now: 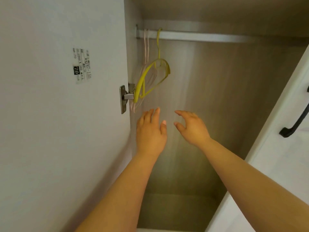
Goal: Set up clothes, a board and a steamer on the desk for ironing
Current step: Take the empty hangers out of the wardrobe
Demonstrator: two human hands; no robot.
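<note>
I look into an open wardrobe. A yellow hanger (151, 76) hangs bare from the metal rail (192, 36) at its left end, with thin pink hangers (145, 47) beside it against the left wall. My left hand (150, 133) and my right hand (192, 128) are both raised inside the wardrobe below the hangers, fingers apart, holding nothing. Neither hand touches a hanger. No clothes, board or steamer show in this view.
The wardrobe's left door (63, 114) stands open, with a paper label (82, 65) and a metal hinge (124, 98). At the right is a white door (275, 148) with a black handle (296, 121). The wardrobe floor (180, 211) lies below.
</note>
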